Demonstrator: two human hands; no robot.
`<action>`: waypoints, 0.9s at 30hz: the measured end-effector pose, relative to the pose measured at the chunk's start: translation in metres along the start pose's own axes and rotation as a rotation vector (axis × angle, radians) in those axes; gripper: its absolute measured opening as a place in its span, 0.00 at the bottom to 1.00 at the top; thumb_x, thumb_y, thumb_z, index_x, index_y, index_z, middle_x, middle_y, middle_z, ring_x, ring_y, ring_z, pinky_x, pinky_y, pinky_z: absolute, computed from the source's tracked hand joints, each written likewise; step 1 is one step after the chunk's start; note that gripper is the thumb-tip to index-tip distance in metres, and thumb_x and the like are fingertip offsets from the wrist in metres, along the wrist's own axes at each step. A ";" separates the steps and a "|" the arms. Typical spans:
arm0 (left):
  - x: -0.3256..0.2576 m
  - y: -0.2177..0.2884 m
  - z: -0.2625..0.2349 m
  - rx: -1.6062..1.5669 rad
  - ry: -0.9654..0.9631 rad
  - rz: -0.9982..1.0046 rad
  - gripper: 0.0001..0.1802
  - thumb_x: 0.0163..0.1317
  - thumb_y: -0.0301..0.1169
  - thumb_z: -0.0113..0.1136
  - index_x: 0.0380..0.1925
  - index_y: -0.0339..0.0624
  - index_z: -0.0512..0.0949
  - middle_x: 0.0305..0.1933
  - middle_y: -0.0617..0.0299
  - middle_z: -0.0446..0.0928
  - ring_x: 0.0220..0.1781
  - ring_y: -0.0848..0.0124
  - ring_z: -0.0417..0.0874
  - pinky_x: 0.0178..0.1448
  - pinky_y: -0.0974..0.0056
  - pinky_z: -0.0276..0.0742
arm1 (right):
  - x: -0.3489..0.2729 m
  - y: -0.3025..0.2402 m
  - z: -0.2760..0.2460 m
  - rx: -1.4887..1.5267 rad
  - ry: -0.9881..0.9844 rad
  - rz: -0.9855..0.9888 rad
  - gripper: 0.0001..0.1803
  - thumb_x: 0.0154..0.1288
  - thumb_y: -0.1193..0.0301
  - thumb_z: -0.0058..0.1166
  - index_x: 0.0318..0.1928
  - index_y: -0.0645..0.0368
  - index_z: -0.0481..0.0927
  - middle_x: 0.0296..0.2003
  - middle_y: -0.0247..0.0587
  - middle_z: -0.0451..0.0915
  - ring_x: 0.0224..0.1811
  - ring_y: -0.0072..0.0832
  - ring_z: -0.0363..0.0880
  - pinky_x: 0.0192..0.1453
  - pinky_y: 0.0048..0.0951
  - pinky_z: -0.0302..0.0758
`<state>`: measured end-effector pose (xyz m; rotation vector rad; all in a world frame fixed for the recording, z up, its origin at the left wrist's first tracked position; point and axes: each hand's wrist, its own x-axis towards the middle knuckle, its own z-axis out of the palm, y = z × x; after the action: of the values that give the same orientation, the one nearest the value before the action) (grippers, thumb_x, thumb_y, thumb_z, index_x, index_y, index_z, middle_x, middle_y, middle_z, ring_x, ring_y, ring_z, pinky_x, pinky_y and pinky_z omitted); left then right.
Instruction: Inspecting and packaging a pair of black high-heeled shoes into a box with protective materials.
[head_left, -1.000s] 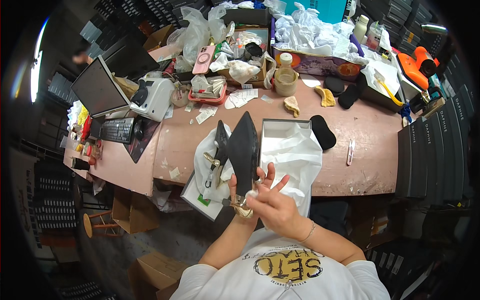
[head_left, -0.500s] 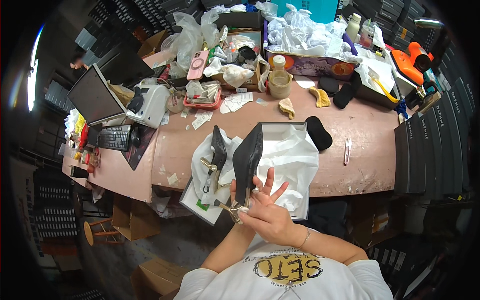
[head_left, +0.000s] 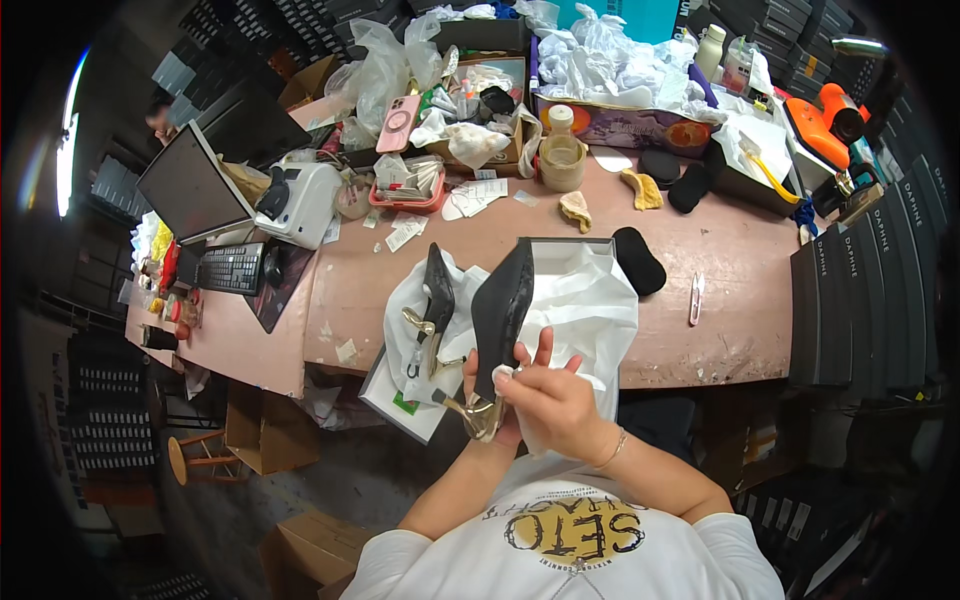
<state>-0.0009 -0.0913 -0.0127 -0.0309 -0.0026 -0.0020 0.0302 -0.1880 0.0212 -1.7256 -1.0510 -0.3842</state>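
At lower centre, the right hand (head_left: 553, 398) and left hand (head_left: 487, 395) both clasp a black pointed slingback shoe with a gold heel (head_left: 497, 330); steadying that heel would help. Its mate (head_left: 436, 295) lies on white tissue paper (head_left: 590, 300). Black boxes (head_left: 868, 290) stack at right; a teal carton (head_left: 630, 15) sits at the top.

Second shoe (head_left: 436, 300) seemingly on tissue (head_left: 590, 300)
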 end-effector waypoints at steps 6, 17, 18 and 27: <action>0.020 0.018 0.008 -0.028 -0.075 -0.024 0.21 0.65 0.50 0.49 0.48 0.53 0.81 0.53 0.62 0.81 0.71 0.67 0.65 0.77 0.38 0.33 | -0.027 -0.029 -0.013 0.266 -0.422 -0.101 0.18 0.57 0.77 0.55 0.50 0.57 0.80 0.36 0.35 0.80 0.32 0.31 0.80 0.30 0.27 0.78; 0.019 0.032 0.014 0.149 0.204 0.069 0.24 0.63 0.46 0.53 0.50 0.38 0.75 0.52 0.54 0.78 0.57 0.61 0.77 0.69 0.47 0.65 | -0.022 -0.026 -0.019 0.184 -0.339 0.022 0.24 0.52 0.81 0.58 0.52 0.55 0.80 0.34 0.38 0.77 0.32 0.31 0.79 0.33 0.27 0.77; 0.019 0.036 0.015 0.180 0.222 0.081 0.24 0.63 0.46 0.53 0.50 0.38 0.75 0.52 0.54 0.78 0.57 0.61 0.78 0.69 0.48 0.65 | -0.026 -0.028 -0.019 0.218 -0.410 -0.014 0.24 0.51 0.82 0.58 0.52 0.55 0.80 0.34 0.38 0.77 0.32 0.30 0.79 0.34 0.27 0.77; 0.014 0.035 0.020 0.415 0.004 0.044 0.32 0.58 0.48 0.54 0.53 0.31 0.74 0.51 0.49 0.79 0.56 0.58 0.79 0.73 0.47 0.60 | -0.009 -0.021 -0.032 0.170 -0.318 0.109 0.20 0.52 0.81 0.61 0.48 0.55 0.82 0.35 0.38 0.76 0.31 0.31 0.79 0.33 0.28 0.78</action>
<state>0.0129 -0.0554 0.0065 0.3842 0.0021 0.0427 0.0155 -0.2181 0.0414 -1.7145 -1.1719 0.0518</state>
